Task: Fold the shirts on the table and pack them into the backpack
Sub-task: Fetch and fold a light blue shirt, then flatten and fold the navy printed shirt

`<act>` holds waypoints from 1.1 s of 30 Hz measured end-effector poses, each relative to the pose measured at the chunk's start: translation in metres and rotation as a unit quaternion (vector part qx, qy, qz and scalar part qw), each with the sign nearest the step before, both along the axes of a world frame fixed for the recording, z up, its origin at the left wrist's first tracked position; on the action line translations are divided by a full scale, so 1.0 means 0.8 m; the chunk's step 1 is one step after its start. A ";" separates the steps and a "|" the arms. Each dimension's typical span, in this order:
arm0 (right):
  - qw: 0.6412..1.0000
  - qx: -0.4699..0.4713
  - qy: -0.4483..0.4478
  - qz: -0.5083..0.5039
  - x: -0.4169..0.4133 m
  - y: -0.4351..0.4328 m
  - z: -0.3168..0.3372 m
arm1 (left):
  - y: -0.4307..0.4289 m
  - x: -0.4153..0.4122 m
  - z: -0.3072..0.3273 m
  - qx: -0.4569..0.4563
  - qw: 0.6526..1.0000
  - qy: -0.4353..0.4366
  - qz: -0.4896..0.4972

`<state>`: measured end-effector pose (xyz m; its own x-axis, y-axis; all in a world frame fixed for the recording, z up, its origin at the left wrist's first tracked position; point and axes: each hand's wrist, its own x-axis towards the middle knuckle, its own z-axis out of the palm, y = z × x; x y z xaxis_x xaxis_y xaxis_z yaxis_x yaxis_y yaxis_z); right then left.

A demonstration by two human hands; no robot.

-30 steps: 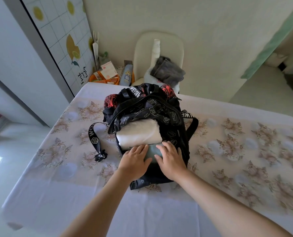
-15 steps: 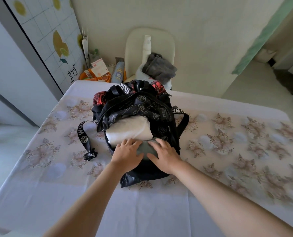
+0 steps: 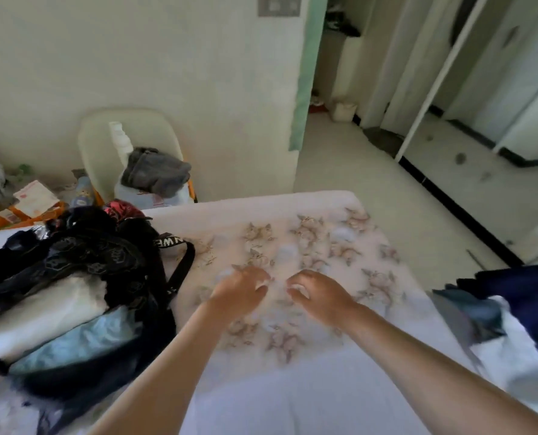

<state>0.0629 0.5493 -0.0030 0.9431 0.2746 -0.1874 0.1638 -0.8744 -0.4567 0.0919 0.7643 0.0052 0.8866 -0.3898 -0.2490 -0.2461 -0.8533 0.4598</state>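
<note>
The black backpack (image 3: 104,255) lies open at the left of the table. Inside it a folded white shirt (image 3: 51,312) lies against a folded light-blue shirt (image 3: 79,343). My left hand (image 3: 239,290) and my right hand (image 3: 321,293) hover side by side over the flowered tablecloth (image 3: 308,243), right of the backpack. Both hold nothing, with fingers loosely curled; the frame is blurred. A heap of dark blue and white clothes (image 3: 512,312) sits at the right edge of the table.
A cream chair (image 3: 104,136) with a grey cloth (image 3: 157,171) stands behind the table by the wall. Boxes and a bottle (image 3: 82,193) clutter the back left. Open floor and a doorway lie to the right.
Both hands have left the light-blue shirt in the backpack and moved right over the tablecloth. The view has swung right, bringing the clothes heap into sight.
</note>
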 end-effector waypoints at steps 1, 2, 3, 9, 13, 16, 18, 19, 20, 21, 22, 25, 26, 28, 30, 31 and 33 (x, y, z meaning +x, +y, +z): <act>1.000 -0.002 0.007 -0.021 -0.005 -0.047 0.002 | -0.047 0.002 0.002 -0.005 1.000 0.008 -0.009; 0.999 -0.004 0.014 -0.043 -0.011 -0.096 0.004 | -0.097 0.005 0.003 -0.013 1.000 0.013 -0.025; 0.998 -0.007 0.015 -0.066 -0.018 -0.144 0.007 | -0.148 0.008 0.003 -0.018 0.999 0.021 -0.041; 0.976 -0.001 0.030 -0.217 -0.082 -0.414 0.035 | -0.447 -0.002 0.017 -0.044 0.986 0.047 -0.157; 0.948 -0.024 0.011 -0.318 -0.151 -0.562 0.042 | -0.616 -0.027 0.027 -0.060 0.964 0.065 -0.250; 0.928 -0.068 -0.017 -0.365 -0.206 -0.656 0.032 | -0.726 -0.051 0.025 -0.054 0.943 0.076 -0.319; 0.907 -0.119 -0.032 -0.402 -0.240 -0.705 0.026 | -0.789 -0.073 0.020 -0.055 0.930 0.083 -0.354; 0.896 -0.152 -0.027 -0.417 -0.256 -0.724 0.023 | -0.816 -0.085 0.017 -0.055 0.925 0.087 -0.367; 0.886 -0.178 -0.011 -0.427 -0.272 -0.742 0.018 | -0.842 -0.098 0.013 -0.050 0.921 0.089 -0.377; 0.879 -0.189 0.014 -0.438 -0.286 -0.757 0.012 | -0.865 -0.110 0.008 -0.041 0.917 0.095 -0.384; 0.873 -0.174 0.044 -0.454 -0.299 -0.771 0.006 | -0.885 -0.123 0.002 -0.031 0.914 0.106 -0.390; 0.857 -0.055 0.053 -0.509 -0.328 -0.800 -0.019 | -0.928 -0.156 -0.024 -0.013 0.900 0.134 -0.416; 0.850 -0.031 0.022 -0.525 -0.333 -0.803 -0.026 | -0.936 -0.165 -0.032 -0.006 0.896 0.132 -0.423; 0.839 -0.028 -0.053 -0.541 -0.335 -0.806 -0.037 | -0.948 -0.177 -0.044 -0.003 0.895 0.128 -0.428; 0.837 -0.038 -0.090 -0.539 -0.335 -0.804 -0.044 | -0.954 -0.185 -0.051 -0.012 0.897 0.127 -0.423; 0.838 -0.049 -0.093 -0.535 -0.335 -0.804 -0.044 | -0.956 -0.188 -0.054 -0.010 0.898 0.113 -0.425; 0.842 -0.048 -0.088 -0.530 -0.335 -0.805 -0.044 | -0.960 -0.192 -0.058 -0.007 0.900 0.085 -0.428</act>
<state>-0.2054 -0.0944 -0.0383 0.6638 -0.7479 0.0072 -0.6748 -0.6030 -0.4254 -0.0614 -0.0036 -0.0416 0.2096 -0.9158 -0.3427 -0.7355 -0.3786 0.5619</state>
